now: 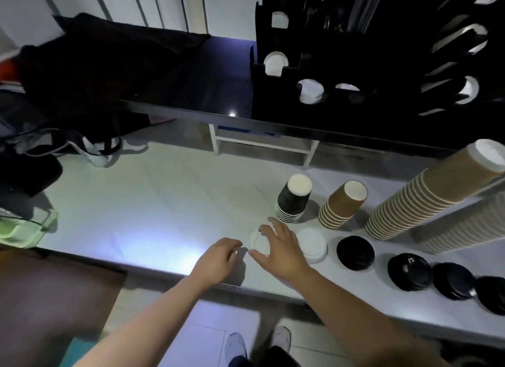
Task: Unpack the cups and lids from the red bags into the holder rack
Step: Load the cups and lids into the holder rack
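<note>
A white lid stack lies on the white counter near its front edge. My right hand hovers over it with fingers spread, partly covering it. My left hand sits just left of it, fingers loosely curled, holding nothing. A second white lid stack and several black lid stacks run to the right. Behind them stand upside-down stacks of black cups and brown cups, and a long brown stack leans over. The black holder rack stands on the raised shelf.
A dark bag lies on the black shelf at the left. A green tray sits at the counter's left edge. A small white stand is under the shelf. A red patch shows at far left.
</note>
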Motion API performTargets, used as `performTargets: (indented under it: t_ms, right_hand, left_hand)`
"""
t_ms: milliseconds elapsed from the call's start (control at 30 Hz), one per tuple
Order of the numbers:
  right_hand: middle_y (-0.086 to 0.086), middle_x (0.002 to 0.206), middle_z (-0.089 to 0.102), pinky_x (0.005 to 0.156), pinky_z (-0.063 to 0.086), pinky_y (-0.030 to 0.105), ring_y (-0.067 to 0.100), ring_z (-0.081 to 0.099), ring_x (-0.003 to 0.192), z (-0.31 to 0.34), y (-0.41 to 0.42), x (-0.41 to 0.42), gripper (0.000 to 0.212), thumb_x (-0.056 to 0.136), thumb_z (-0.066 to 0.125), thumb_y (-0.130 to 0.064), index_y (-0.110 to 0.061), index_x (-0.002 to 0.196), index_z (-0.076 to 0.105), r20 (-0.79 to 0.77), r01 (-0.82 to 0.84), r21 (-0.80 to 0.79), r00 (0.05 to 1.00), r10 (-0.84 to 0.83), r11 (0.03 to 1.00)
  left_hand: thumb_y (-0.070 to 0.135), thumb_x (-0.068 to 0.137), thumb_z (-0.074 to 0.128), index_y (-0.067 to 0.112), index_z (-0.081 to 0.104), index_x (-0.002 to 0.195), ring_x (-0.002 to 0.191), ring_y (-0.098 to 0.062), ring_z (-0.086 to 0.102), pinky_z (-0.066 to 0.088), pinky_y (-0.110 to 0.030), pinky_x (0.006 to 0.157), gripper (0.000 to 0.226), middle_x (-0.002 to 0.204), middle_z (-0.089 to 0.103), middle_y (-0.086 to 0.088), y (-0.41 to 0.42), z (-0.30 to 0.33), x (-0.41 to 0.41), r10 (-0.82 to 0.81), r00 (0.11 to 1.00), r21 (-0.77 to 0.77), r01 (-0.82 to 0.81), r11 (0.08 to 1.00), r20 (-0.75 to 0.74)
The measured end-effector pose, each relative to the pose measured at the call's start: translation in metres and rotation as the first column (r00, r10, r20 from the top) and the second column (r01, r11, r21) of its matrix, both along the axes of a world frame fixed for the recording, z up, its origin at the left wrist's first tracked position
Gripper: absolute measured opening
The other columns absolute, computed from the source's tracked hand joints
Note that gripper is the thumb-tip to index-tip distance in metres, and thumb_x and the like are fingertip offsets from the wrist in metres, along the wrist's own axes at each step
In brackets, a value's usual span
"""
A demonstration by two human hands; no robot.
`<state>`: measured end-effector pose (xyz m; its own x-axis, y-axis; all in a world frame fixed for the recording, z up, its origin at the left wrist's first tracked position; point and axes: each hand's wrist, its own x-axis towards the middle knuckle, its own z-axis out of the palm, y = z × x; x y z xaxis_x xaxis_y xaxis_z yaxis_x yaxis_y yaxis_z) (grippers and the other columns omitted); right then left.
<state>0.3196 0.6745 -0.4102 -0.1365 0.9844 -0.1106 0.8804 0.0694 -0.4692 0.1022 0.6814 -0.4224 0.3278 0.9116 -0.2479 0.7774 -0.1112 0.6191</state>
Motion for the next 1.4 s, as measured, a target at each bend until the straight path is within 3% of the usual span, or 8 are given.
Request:
performTargets:
  t_ms: [200, 333, 567, 767, 900, 1000, 1300, 1400]
  right_hand:
    - [0.009, 0.166, -0.002, 0.117, 0.032, 0.042, 0.035, 0.018, 0.15, -0.035, -0.016, 0.002, 0.067, 0.087, 0.069, -0.043, -0.032, 0.144, 0.037, 0.098, -0.043, -0.075, 0.994, 0.05, 0.996]
    - [0.014, 0.162, 0.015, 0.113, 0.038, 0.04, 0.038, 0.037, 0.14, -0.041, -0.017, -0.002, 0.066, 0.086, 0.074, -0.034, -0.03, 0.144, 0.043, 0.114, 0.021, -0.037, 0.993, -0.017, 0.999]
    - [0.01, 0.159, 0.02, 0.113, 0.037, 0.042, 0.037, 0.039, 0.134, -0.021, -0.019, -0.011, 0.067, 0.082, 0.072, -0.032, -0.031, 0.143, 0.044, 0.029, 0.07, -0.013, 0.997, -0.07, 0.997]
    - [0.001, 0.157, 0.019, 0.108, 0.043, 0.042, 0.031, 0.039, 0.135, 0.044, -0.008, -0.008, 0.063, 0.085, 0.072, -0.037, -0.038, 0.138, 0.038, -0.099, 0.089, 0.171, 0.992, -0.073, 0.981]
    - [-0.006, 0.156, 0.011, 0.099, 0.043, 0.03, 0.027, 0.035, 0.134, 0.102, 0.022, 0.015, 0.066, 0.084, 0.074, -0.036, -0.044, 0.135, 0.033, -0.163, 0.154, 0.28, 0.98, -0.111, 0.947]
    - [-0.006, 0.153, 0.015, 0.105, 0.046, 0.036, 0.027, 0.036, 0.135, 0.15, 0.05, 0.042, 0.069, 0.082, 0.075, -0.035, -0.045, 0.134, 0.032, -0.19, 0.222, 0.32, 0.967, -0.167, 0.921]
    - [-0.004, 0.149, 0.018, 0.102, 0.05, 0.04, 0.029, 0.042, 0.127, 0.232, 0.131, 0.111, 0.068, 0.081, 0.076, -0.034, -0.033, 0.137, 0.037, -0.175, 0.269, 0.408, 0.961, -0.215, 0.872]
    - [-0.006, 0.145, 0.019, 0.094, 0.055, 0.038, 0.029, 0.046, 0.121, 0.244, 0.158, 0.124, 0.068, 0.079, 0.075, -0.034, -0.036, 0.134, 0.036, -0.182, 0.254, 0.419, 0.964, -0.193, 0.872]
  left_hand:
    - [0.019, 0.097, 0.049, 0.02, 0.066, 0.125, 0.113, -0.009, 0.058, 0.033, -0.007, 0.092, 0.033, 0.125, 0.064, 0.005, -0.007, -0.012, -0.004, 0.024, 1.0, 0.016, -0.025, 1.0, 0.019]
    - [0.019, 0.097, 0.048, 0.021, 0.066, 0.124, 0.111, -0.007, 0.057, 0.027, 0.004, 0.085, 0.033, 0.124, 0.064, 0.006, -0.01, -0.017, -0.004, 0.005, 1.0, 0.012, -0.006, 1.0, 0.021]
    - [0.014, 0.096, 0.049, 0.018, 0.063, 0.128, 0.113, -0.014, 0.059, 0.042, -0.02, 0.095, 0.035, 0.126, 0.061, 0.003, -0.005, 0.002, 0.002, -0.033, 0.999, 0.035, 0.031, 0.999, 0.041]
    - [0.013, 0.096, 0.047, 0.022, 0.064, 0.125, 0.103, -0.008, 0.059, 0.048, -0.026, 0.092, 0.035, 0.126, 0.061, 0.008, 0.026, 0.06, 0.011, -0.03, 0.994, 0.176, 0.011, 0.984, 0.107]
    - [0.012, 0.097, 0.046, 0.022, 0.065, 0.123, 0.108, -0.007, 0.057, 0.047, -0.025, 0.094, 0.034, 0.125, 0.061, 0.008, 0.063, 0.114, 0.025, -0.041, 0.99, 0.307, -0.002, 0.952, 0.134]
    - [0.016, 0.099, 0.048, 0.022, 0.066, 0.124, 0.109, -0.01, 0.059, 0.049, -0.029, 0.096, 0.031, 0.125, 0.061, 0.009, 0.091, 0.155, 0.044, -0.059, 0.989, 0.391, 0.001, 0.921, 0.138]
    - [0.031, 0.104, 0.048, 0.028, 0.062, 0.123, 0.086, -0.013, 0.063, 0.05, -0.032, 0.07, 0.024, 0.097, 0.069, 0.011, 0.161, 0.232, 0.102, -0.056, 0.993, 0.565, -0.014, 0.825, 0.107]
    - [0.019, 0.103, 0.045, 0.027, 0.058, 0.132, 0.098, -0.016, 0.063, 0.048, -0.03, 0.075, 0.033, 0.112, 0.069, 0.005, 0.183, 0.245, 0.114, -0.048, 0.995, 0.616, -0.018, 0.788, 0.09]
